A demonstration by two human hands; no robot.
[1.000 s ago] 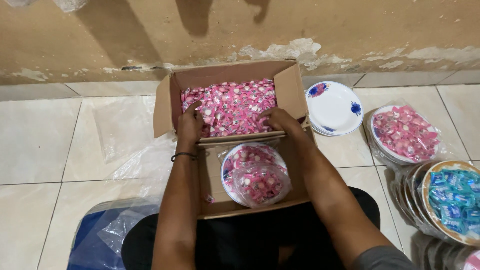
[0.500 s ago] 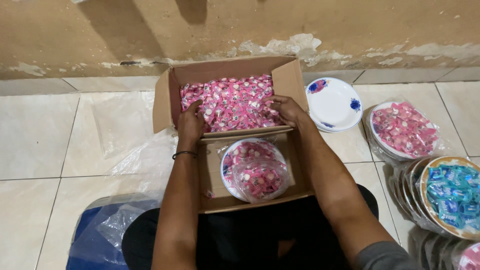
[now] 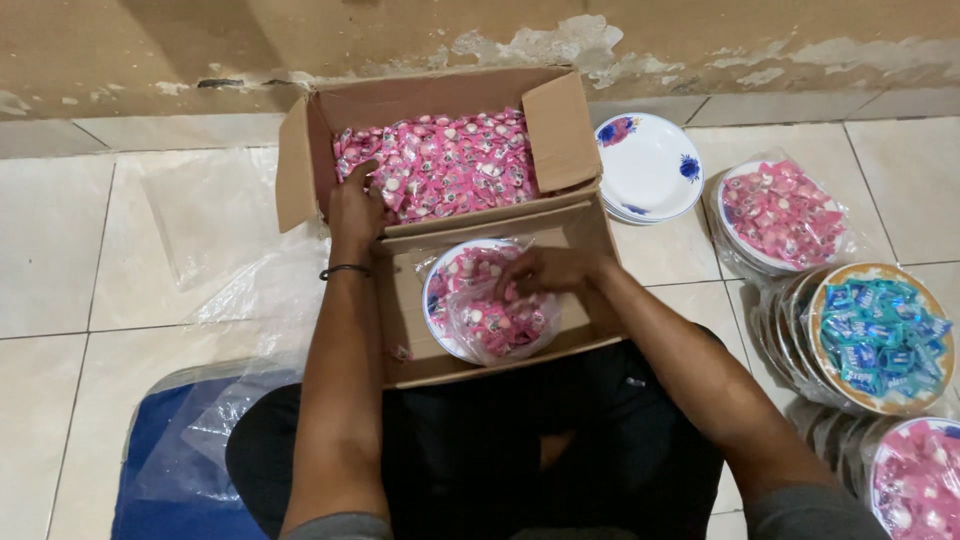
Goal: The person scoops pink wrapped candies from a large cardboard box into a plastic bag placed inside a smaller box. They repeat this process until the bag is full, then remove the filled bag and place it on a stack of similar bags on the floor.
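Since a moment ago our right hand [image 3: 545,272] dropped to the plate [image 3: 440,340] at frame centre, gripping pink sachets [image 3: 500,320]. Our left hand [image 3: 356,205] (fingers curled) digs into the box's candies [image 3: 450,165], gathering more.

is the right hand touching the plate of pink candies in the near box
Touching: the head view shows the right hand resting on the bagged plate of pink candies, fingers on them.

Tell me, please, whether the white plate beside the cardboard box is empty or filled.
Empty: the white plate right of the cardboard box shows its bare face and blue flowers, with no sweets on it.
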